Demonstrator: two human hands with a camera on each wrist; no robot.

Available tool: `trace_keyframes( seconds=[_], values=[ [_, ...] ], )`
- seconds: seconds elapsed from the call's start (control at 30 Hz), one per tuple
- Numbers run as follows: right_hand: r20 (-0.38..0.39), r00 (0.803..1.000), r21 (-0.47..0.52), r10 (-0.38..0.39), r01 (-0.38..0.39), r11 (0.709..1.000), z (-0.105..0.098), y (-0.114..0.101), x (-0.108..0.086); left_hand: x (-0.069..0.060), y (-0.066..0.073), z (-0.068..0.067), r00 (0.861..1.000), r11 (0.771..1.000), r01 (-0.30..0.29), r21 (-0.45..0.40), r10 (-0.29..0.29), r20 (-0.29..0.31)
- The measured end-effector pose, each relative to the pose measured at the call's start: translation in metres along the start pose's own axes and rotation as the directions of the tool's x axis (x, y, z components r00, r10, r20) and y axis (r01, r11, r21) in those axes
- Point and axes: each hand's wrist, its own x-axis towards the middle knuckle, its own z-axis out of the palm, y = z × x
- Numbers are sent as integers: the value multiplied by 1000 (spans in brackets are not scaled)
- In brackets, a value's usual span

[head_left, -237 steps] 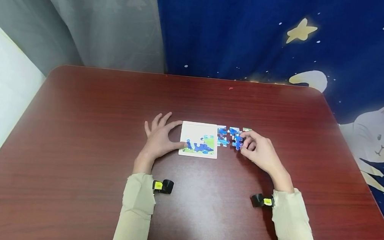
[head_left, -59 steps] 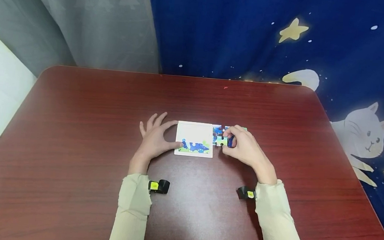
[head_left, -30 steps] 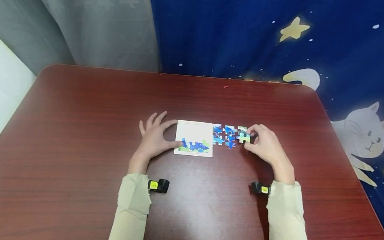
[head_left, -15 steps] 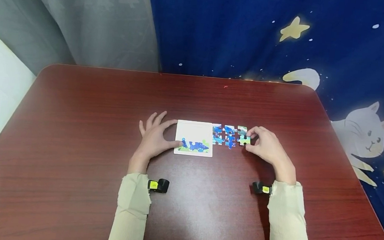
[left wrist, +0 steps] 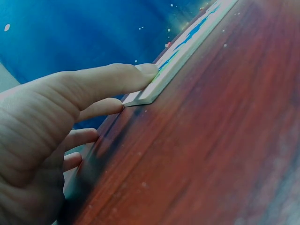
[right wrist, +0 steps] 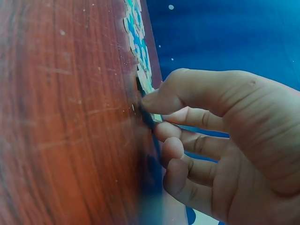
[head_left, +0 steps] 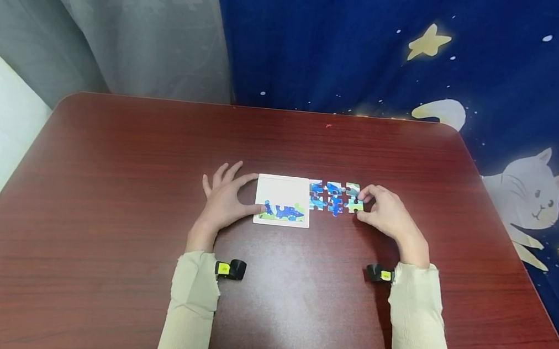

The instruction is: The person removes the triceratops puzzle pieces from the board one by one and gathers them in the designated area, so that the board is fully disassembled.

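A white puzzle tray (head_left: 283, 188) lies mid-table, with blue and green puzzle pieces (head_left: 288, 213) along its near side. My left hand (head_left: 224, 203) braces the tray's left side, thumb pressing its near-left corner and index finger touching the far-left corner; the fingers are spread. Right of the tray, several loose puzzle pieces (head_left: 317, 202) lie in two rows. At the right end of the near row, my right hand (head_left: 386, 209) pinches a green and light-blue puzzle piece (head_left: 354, 205) at its right edge. In the right wrist view, thumb and fingertips partly hide that piece.
The dark red wooden table (head_left: 268, 306) extends around the tray on all sides. A grey curtain (head_left: 147, 30) and a blue curtain (head_left: 330, 46) with star and cat prints hang behind its far edge.
The green and light-blue piece came out of the tray and my right hand carried it right, to the end of the near row. Lately it shifts only slightly. My left hand stays on the tray.
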Motion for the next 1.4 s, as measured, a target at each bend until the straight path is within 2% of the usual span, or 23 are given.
trace_keyframes(
  seconds=[0.37,0.63,1.4],
  values=[
    [23,1000,24,10,-11,1000,3,-1,1,0,0,0,1000,1000,4,2,-4,3],
    [72,997,63,17,-21,998,4,0,0,0,0,1,1000,1000,5,2,-5,1],
    [81,996,75,47,-53,996,4,0,0,0,-1,0,1000,1000,6,4,-6,2]
  ],
)
